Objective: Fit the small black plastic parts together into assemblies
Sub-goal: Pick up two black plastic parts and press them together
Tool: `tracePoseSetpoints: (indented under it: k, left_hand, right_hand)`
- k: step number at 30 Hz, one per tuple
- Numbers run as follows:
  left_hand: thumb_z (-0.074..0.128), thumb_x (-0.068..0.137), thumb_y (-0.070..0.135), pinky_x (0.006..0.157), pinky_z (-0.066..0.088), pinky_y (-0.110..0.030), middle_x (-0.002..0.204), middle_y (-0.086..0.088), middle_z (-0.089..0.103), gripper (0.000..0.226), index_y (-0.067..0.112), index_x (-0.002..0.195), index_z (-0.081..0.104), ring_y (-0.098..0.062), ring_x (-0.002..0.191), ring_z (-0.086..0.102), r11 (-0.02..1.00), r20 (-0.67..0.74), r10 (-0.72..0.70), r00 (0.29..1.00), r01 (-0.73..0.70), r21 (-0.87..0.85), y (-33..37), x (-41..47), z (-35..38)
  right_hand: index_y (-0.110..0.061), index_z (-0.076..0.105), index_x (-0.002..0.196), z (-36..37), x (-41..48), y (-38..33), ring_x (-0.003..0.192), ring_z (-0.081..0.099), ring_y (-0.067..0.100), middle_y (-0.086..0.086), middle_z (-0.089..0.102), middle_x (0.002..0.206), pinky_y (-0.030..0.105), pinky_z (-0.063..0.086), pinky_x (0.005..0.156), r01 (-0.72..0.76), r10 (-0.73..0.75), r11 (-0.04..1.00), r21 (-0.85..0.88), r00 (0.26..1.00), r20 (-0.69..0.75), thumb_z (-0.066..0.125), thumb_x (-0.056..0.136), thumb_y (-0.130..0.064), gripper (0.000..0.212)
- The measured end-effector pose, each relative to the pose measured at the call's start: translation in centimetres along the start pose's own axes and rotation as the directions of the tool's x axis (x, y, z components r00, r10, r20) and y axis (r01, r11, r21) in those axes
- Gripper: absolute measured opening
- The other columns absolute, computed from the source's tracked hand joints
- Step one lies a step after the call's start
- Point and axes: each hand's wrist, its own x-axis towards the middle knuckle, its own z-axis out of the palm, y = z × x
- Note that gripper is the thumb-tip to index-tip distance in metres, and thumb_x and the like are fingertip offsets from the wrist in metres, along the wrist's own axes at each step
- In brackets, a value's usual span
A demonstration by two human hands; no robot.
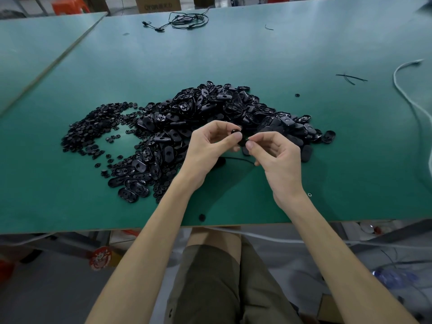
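- Pinching one small round part [234, 131], the left hand [208, 148] sits beside the right hand [278, 160], which pinches a second black piece [243, 143].
- Two heaps, past counting: oval shells [210, 106] at 12 o'clock of the hands, discs [93, 127] at 9 o'clock.
- One stray disc [201, 217] at 6 o'clock.

Smooth green tabletop [280, 54] under you, matt with a faint sheen. The oval shells [210, 108] are glossy black plastic, and the small discs [93, 129] look duller. The round piece [233, 131] in your left hand [210, 146] glints, the same black plastic as the black part [243, 143] in your right hand [278, 160]. Your shorts [210, 277] are matt olive cloth.
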Motion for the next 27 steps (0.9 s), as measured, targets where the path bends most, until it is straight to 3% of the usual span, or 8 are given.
tracePoseSetpoints:
  k: [7, 11, 17, 22, 27]
  left_hand:
    - [0.073, 0.096, 0.007, 0.08, 0.062, -0.03, 0.098, -0.014, 0.079, 0.009, 0.004, 0.104, 0.071, -0.03, 0.09, 0.078, 0.981, 0.073, -0.066, 0.995, 0.078, -0.176, 0.26, -0.12, -0.09]
    - [0.074, 0.094, 0.005, 0.085, 0.062, -0.034, 0.095, -0.012, 0.078, 0.01, 0.001, 0.103, 0.07, -0.03, 0.093, 0.077, 0.982, 0.081, -0.075, 0.994, 0.087, -0.166, 0.1, -0.09, -0.05]
    - [0.075, 0.093, 0.003, 0.084, 0.062, -0.031, 0.093, -0.012, 0.078, 0.012, -0.001, 0.103, 0.07, -0.024, 0.085, 0.078, 0.989, 0.101, -0.076, 0.992, 0.088, -0.119, 0.25, -0.32, 0.18]
    - [0.075, 0.093, 0.004, 0.085, 0.061, -0.033, 0.099, -0.021, 0.077, 0.015, -0.003, 0.104, 0.069, -0.031, 0.087, 0.077, 0.989, 0.096, -0.075, 0.993, 0.086, -0.117, 0.32, -0.35, 0.21]
    - [0.076, 0.092, 0.006, 0.086, 0.061, -0.033, 0.097, -0.017, 0.077, 0.015, -0.001, 0.104, 0.069, -0.027, 0.086, 0.077, 0.992, 0.112, -0.069, 0.991, 0.08, -0.099, 0.36, -0.42, 0.21]
  right_hand:
    - [-0.021, 0.075, 0.093, -0.2, 0.21, 0.41, 0.078, 0.069, 0.006, -0.009, 0.076, 0.084, 0.023, 0.053, 0.065, 0.01, -0.009, 1.0, 0.005, 0.995, -0.1, 0.078, 0.092, -0.014, 0.008]
    - [-0.023, 0.076, 0.093, -0.2, 0.22, 0.61, 0.08, 0.07, 0.008, -0.007, 0.077, 0.087, 0.031, 0.055, 0.074, 0.012, -0.015, 1.0, -0.025, 0.994, -0.105, 0.079, 0.091, -0.016, 0.008]
    - [-0.023, 0.075, 0.092, -0.24, 0.2, 0.53, 0.08, 0.07, 0.007, -0.008, 0.077, 0.087, 0.024, 0.053, 0.074, 0.013, -0.018, 0.999, -0.049, 0.994, -0.106, 0.08, 0.091, -0.014, 0.01]
    - [-0.023, 0.075, 0.09, -0.27, 0.18, 0.48, 0.079, 0.07, 0.006, -0.008, 0.077, 0.085, 0.021, 0.053, 0.073, 0.013, -0.02, 0.998, -0.067, 0.994, -0.11, 0.081, 0.09, -0.013, 0.011]
    - [-0.02, 0.076, 0.09, -0.27, 0.18, 0.43, 0.08, 0.071, 0.007, -0.008, 0.077, 0.085, 0.019, 0.053, 0.074, 0.02, -0.028, 0.997, -0.07, 0.994, -0.105, 0.081, 0.089, -0.012, 0.01]
